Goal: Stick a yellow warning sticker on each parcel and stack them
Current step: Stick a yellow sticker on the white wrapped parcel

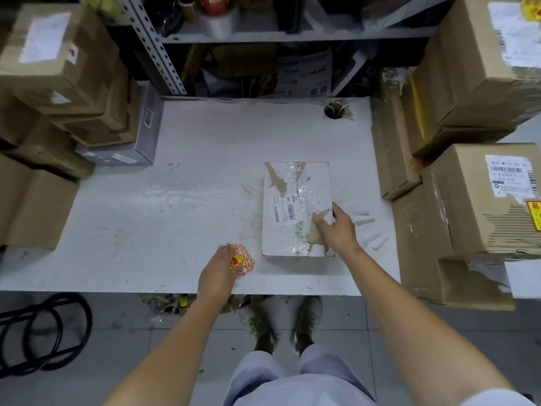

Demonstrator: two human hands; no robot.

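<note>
A flat white parcel (288,206) with torn tape and a barcode label lies on the white table (181,200), right of centre. My right hand (336,228) rests on its near right corner, thumb on the top face and fingers curled over the right edge. A small pile of yellow and red warning stickers (244,260) lies near the table's front edge, just left of the parcel. My left hand (218,273) lies over that pile with its fingers on the stickers. Whether it pinches one is hidden.
Brown cardboard parcels are stacked at the left (58,83) and at the right (480,200); two on the right carry yellow stickers. A metal shelf (263,36) stands behind the table. A cable hole (333,110) is at the back. Black hoops (44,332) stand on the floor.
</note>
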